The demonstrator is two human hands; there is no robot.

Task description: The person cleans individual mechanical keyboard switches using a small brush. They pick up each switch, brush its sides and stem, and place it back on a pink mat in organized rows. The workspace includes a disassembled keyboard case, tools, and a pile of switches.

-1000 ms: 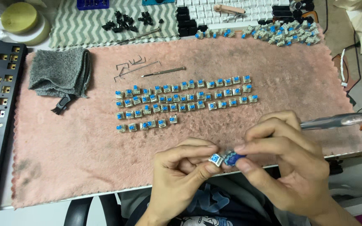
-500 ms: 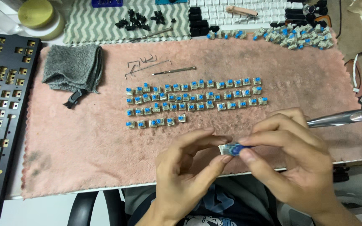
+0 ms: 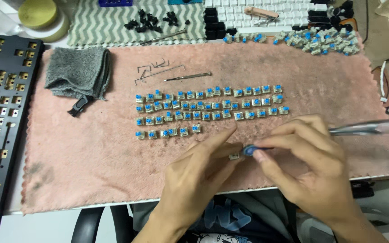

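Switch (image 3: pixel 234 156) now left of blue part (image 3: pixel 250 150); left hand (image 3: pixel 199 180) pinches switch, right hand (image 3: pixel 311 171) blue part

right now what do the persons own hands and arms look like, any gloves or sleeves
Both hands are bare: no gloves, and no rings that can be seen on the fingers. The left hand and right hand enter from the bottom edge on bare forearms, with no sleeves, watch or wristband in view. Fingernails look short and unpainted.
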